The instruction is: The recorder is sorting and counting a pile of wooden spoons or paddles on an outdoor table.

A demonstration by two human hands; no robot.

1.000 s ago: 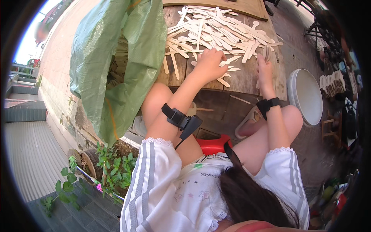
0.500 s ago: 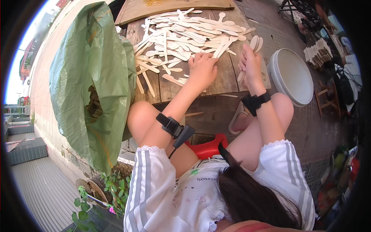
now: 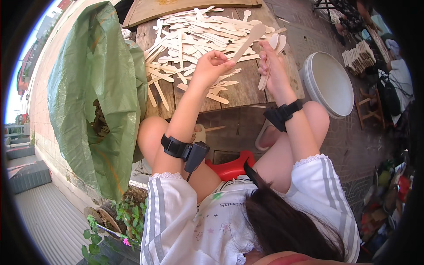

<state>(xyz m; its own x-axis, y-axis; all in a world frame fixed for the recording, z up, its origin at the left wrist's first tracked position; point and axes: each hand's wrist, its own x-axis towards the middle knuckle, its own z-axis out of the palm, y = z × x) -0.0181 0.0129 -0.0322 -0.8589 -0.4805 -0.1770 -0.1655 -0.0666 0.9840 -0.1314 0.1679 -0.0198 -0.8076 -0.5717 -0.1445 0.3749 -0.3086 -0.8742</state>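
Note:
My left hand [image 3: 213, 68] pinches a flat wooden spoon [image 3: 250, 40] by its narrow end, raised over the table with its wide bowl pointing up and to the right. To its right, my right hand [image 3: 274, 70] is closed around a few more wooden spoons [image 3: 278, 43], their bowls standing out past the fingers and their handles showing below. Beyond both hands a loose heap of flat wooden spoons [image 3: 194, 37] covers much of the plank table [image 3: 251, 90]. Several stray ones lie nearer the table's front edge.
A green woven sack [image 3: 75, 92] gapes at the table's left, with wooden pieces inside. White bucket [image 3: 331, 84] stands right of the table. A wooden board [image 3: 190, 12] lies at the far edge. Below me is a red stool [image 3: 232, 165]; bundled sticks [image 3: 358, 58] sit far right.
My left hand has come off the heap, lifted and drawn back left, now with one wooden spoon in it. The right hand still holds its spoons, shifted slightly left in the picture.

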